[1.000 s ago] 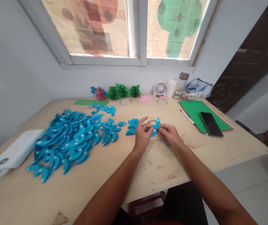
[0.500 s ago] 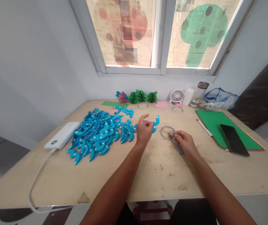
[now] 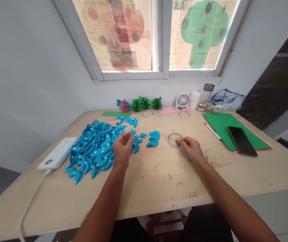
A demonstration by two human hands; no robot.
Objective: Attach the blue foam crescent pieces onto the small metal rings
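My left hand (image 3: pixel 122 149) hangs over the right side of a heap of blue folded-paper pieces (image 3: pixel 93 144) with small white squares on them. Its fingers are loosely bent and slightly blurred, and I see nothing held in them. My right hand (image 3: pixel 192 148) is closed around a slim tool with a bluish-grey handle (image 3: pixel 186 155) and a pointed dark tip; its exact kind is unclear. That tip lies over the near edge of a pale ring (image 3: pixel 169 140) on the table. Between the hands sits a small cluster of joined blue pieces (image 3: pixel 154 138).
A white power bank (image 3: pixel 58 153) with a cable lies left on the table (image 3: pixel 149 188). Toward the wall stand green paper figures (image 3: pixel 144 103), a small fan (image 3: pixel 183 100) and a bottle (image 3: pixel 206 94). At right are a pen (image 3: pixel 212 131), green sheets (image 3: pixel 218 122) and a phone (image 3: pixel 242 141).
My left hand has moved left, away from the small blue cluster and over the heap, uncovering the cluster. My right hand still holds the tool by the ring. The view has shifted somewhat.
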